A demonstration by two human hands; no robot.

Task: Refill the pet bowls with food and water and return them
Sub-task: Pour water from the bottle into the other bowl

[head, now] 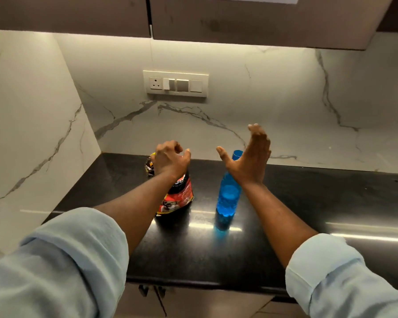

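Note:
A black and red pet food bag (179,198) stands on the black countertop (308,203). My left hand (170,159) hovers over the bag's crumpled top with fingers curled and apart, gripping nothing that I can see. To the right of the bag, a blue translucent water bottle (228,198) stands upright. My right hand (251,157) is spread wide just above and beside the bottle's neck, palm turned left, not closed on it. No pet bowls are in view.
A marble backsplash with a switch and socket panel (175,83) rises behind the counter, and a marble side wall (32,134) closes the left. Dark upper cabinets (239,17) hang overhead. Lower cabinet doors (156,299) sit below the counter's front edge.

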